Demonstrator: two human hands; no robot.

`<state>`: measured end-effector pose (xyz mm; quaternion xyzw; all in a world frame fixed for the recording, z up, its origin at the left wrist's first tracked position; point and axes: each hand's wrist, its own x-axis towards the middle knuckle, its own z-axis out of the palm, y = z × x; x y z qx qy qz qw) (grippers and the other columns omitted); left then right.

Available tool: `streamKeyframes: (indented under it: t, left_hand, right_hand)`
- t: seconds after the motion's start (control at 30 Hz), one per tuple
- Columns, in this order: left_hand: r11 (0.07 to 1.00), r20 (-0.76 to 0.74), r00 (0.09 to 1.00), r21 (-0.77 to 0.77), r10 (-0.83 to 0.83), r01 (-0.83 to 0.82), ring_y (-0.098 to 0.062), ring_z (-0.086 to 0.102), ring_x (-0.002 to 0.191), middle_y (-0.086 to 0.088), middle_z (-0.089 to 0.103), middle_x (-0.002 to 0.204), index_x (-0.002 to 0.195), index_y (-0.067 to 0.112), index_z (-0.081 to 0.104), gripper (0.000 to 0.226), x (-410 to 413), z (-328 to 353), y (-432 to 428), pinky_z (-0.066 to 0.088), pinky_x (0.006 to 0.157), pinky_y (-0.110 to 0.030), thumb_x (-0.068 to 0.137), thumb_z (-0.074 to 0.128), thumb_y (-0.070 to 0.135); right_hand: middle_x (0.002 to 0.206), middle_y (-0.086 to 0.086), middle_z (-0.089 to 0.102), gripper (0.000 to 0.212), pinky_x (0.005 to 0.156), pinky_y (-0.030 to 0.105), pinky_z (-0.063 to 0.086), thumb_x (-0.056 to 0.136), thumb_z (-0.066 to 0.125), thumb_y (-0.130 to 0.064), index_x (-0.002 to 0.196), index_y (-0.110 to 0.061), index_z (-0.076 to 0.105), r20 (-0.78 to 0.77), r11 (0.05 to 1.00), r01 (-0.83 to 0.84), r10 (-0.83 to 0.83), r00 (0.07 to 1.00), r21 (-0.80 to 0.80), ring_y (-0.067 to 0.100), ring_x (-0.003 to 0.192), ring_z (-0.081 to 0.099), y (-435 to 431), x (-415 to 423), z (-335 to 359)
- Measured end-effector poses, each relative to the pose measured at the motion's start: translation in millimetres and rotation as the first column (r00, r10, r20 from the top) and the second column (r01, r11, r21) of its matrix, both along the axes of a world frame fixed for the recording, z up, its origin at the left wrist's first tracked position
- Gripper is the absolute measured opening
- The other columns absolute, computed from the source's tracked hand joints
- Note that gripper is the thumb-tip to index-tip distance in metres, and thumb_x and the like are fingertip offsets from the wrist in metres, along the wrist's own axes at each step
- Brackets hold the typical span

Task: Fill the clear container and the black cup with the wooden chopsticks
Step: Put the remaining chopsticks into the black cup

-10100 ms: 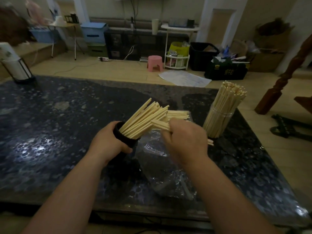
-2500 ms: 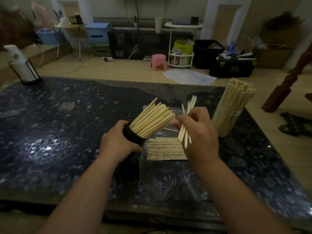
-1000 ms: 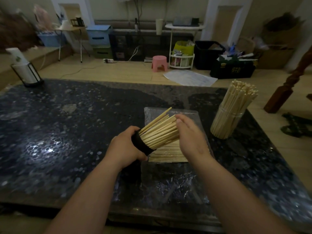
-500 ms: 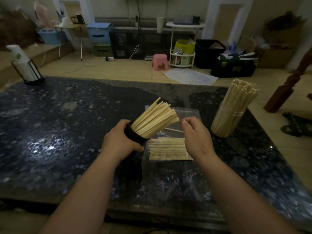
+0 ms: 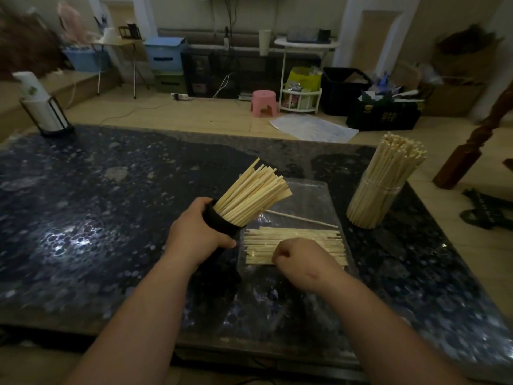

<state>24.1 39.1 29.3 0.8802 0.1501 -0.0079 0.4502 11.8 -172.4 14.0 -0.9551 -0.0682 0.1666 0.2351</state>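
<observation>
So the black cup [image 5: 222, 225] is mid-worktop [image 5: 111, 218], tilted toward 2 o'clock and stuffed with wooden chopsticks [image 5: 252, 194], with the left hand [image 5: 198, 237] grip wrapped round it. The right hand [image 5: 302, 258] is curled onto the loose pile [image 5: 294, 237] at the cup's 4 o'clock, but I can't tell if that grip has any. The clear container [image 5: 372, 207], also packed, is out at 2 o'clock.

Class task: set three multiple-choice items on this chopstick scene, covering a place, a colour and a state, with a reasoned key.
1. Where does the clear container stand? A: at the table's right; B: on a shelf; C: on the floor.
2. What colour is the cup that the left hand grips? A: white; B: black; C: pink.
3. How is that cup held? A: upright; B: upside down; C: tilted.
Key: A, it stands near the table's right edge; B, it looks black; C, its chopsticks lean rightward.
</observation>
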Motion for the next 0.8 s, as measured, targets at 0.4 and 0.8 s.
streamKeyframes:
  t: [0.4, 0.8]
  left_hand:
    - [1.0, -0.021, 1.0, -0.011, 0.0, 0.0, -0.023, 0.058, 0.11, 0.008, 0.06, 0.112, 0.124, 0.038, 0.053, 0.086, -0.9, 0.0, -0.9, 0.051, 0.097, -0.051, 0.053, 0.096, 0.015]
    - [0.999, -0.006, 1.0, -0.028, -0.015, 0.015, -0.02, 0.056, 0.103, 0.017, 0.053, 0.095, 0.122, 0.039, 0.051, 0.085, -0.4, -0.8, -2.3, 0.053, 0.092, -0.044, 0.055, 0.095, 0.014]
  right_hand:
    - [0.135, 0.003, 0.048, 0.044, 0.098, 0.041, 0.039, 0.094, 0.05, -0.016, 0.137, -0.022, 0.05, 0.17, 0.927, -0.092, 0.163, 0.972, -0.363, 0.027, 0.117, 0.045, -0.3, -7.0, -47.1]
    - [0.125, -0.003, 0.052, 0.034, 0.092, 0.039, 0.033, 0.097, 0.054, -0.042, 0.128, -0.029, 0.056, 0.212, 0.957, -0.065, 0.129, 0.969, -0.283, 0.024, 0.116, 0.046, -3.0, 2.4, -57.2]
